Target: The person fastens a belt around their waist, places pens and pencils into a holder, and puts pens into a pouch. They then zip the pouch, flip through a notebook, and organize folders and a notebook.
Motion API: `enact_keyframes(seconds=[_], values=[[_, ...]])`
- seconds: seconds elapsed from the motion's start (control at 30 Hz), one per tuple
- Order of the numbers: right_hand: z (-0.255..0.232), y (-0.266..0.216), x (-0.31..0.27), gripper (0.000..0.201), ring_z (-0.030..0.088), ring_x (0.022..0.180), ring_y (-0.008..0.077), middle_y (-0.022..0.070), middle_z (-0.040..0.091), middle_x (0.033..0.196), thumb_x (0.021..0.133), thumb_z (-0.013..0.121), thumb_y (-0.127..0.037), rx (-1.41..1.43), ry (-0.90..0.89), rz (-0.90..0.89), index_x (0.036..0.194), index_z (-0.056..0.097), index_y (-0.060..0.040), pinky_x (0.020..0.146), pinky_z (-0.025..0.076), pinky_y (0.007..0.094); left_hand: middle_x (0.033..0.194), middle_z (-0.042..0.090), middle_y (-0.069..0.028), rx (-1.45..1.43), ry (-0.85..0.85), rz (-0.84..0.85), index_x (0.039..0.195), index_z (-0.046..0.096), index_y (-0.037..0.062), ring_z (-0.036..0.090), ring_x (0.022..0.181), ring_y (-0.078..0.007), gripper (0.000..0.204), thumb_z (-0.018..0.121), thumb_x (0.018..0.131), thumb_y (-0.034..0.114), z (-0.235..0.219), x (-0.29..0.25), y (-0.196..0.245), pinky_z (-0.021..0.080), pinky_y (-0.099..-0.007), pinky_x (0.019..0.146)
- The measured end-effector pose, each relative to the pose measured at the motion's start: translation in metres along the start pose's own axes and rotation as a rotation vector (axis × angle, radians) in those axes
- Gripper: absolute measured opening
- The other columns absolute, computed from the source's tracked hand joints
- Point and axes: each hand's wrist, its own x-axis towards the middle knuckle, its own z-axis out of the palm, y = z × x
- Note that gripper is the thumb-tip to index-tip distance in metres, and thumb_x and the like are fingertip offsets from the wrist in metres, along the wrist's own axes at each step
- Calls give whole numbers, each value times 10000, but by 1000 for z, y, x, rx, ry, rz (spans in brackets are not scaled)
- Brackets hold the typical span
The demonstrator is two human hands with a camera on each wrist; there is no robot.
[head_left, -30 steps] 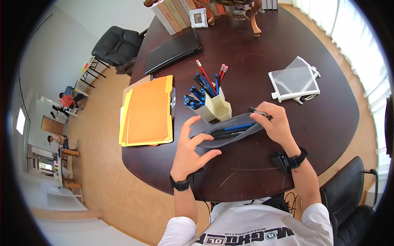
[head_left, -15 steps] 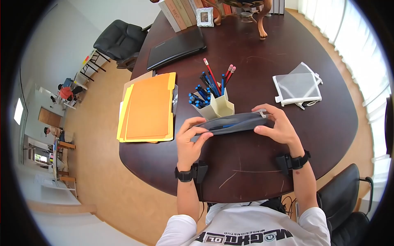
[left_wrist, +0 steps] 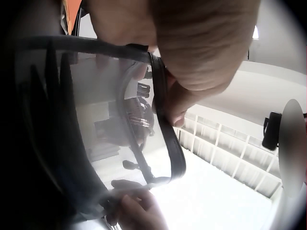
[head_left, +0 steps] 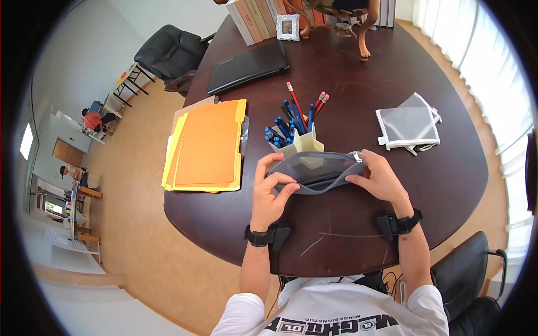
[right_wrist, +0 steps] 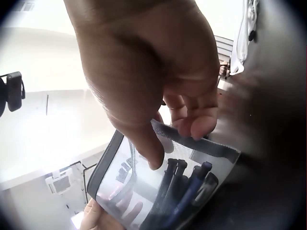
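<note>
A grey mesh zipper pouch (head_left: 328, 183) is held up over the near part of the desk, its mouth spread wide. My left hand (head_left: 269, 199) pinches the rim at the left end between thumb and fingers. At the other end, beside the pale zipper pull (head_left: 357, 157), my right hand (head_left: 383, 178) grips the rim, thumb on the near side. Several pens (right_wrist: 184, 189), dark and blue, show through the mesh in the right wrist view. Just behind the pouch stands a cream pen holder (head_left: 317, 144), partly covered by it, with blue-capped pens (head_left: 280, 131) and red pencils (head_left: 296, 99).
Yellow and orange folders (head_left: 207, 145) lie on the left of the dark desk (head_left: 347, 241). A closed black laptop (head_left: 249, 67) is behind them. White mesh pouches (head_left: 409, 126) lie at the right. Books (head_left: 252, 22) and a picture frame (head_left: 288, 28) stand at the back.
The left hand, open with spread fingers a second ago, now pinches the pouch's left end. The right hand has shifted slightly at its end. The pouch's mouth has been drawn wider and tipped toward me.
</note>
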Motion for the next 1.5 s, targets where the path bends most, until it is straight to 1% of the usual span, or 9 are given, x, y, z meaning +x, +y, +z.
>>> enact_keyframes(seconds=[0.17,0.47,0.6,0.73,0.83,1.1,1.3,1.43,1.5], values=[[2,6,-1,250,552,619,218,111,544,748,806,784,-151,46,7,-67,933,661,26,599,477,331,1297,369,-131,103,28,50,945,592,76,361,1251,-280,329,806,734,210,8,-6,2,289,-402,1056],[-2,5,-3,267,683,671,267,172,668,722,887,698,-185,92,-186,88,886,658,78,637,524,352,1236,409,-130,-85,110,44,1111,537,36,405,1173,-254,396,732,814,209,-3,5,3,300,-396,1049],[-2,11,-2,264,693,660,264,169,667,722,911,674,-173,107,-190,106,868,652,86,635,528,349,1214,441,-123,-39,171,57,1138,537,20,448,1112,-233,327,676,853,100,-17,17,3,367,-342,983],[-1,9,-3,268,705,676,246,165,673,738,930,655,-168,111,-191,114,861,645,91,637,532,340,1029,593,-108,448,208,60,1084,626,28,568,973,-231,293,738,844,152,-36,69,34,451,-330,852],[-2,8,-2,270,716,700,231,163,681,756,948,637,-169,119,-201,127,876,648,91,649,540,332,915,642,-108,531,152,108,1057,670,42,624,889,-254,306,766,828,220,-39,107,28,480,-348,785],[-8,4,-3,296,728,737,185,119,655,724,976,615,-178,134,-238,172,823,599,76,674,567,289,814,670,-104,904,-198,-135,1029,718,49,660,782,-269,358,724,858,364,-21,156,18,510,-371,717],[-8,7,-3,304,735,751,203,134,670,736,975,610,-180,122,-229,153,813,594,77,676,567,293,924,712,-133,930,-247,-307,865,731,70,670,942,-309,209,705,876,278,-13,168,18,466,-428,832],[-9,8,-4,304,736,751,216,148,676,743,972,606,-176,93,-212,123,811,591,82,681,567,304,905,688,-146,841,23,56,920,717,44,663,887,-337,146,698,881,183,-30,151,24,496,-402,800],[-8,10,-3,298,728,740,236,160,676,745,968,609,-180,92,-201,113,823,605,81,678,558,321,918,678,-146,727,146,89,938,701,31,657,882,-327,118,687,882,134,-37,139,54,498,-381,784]])
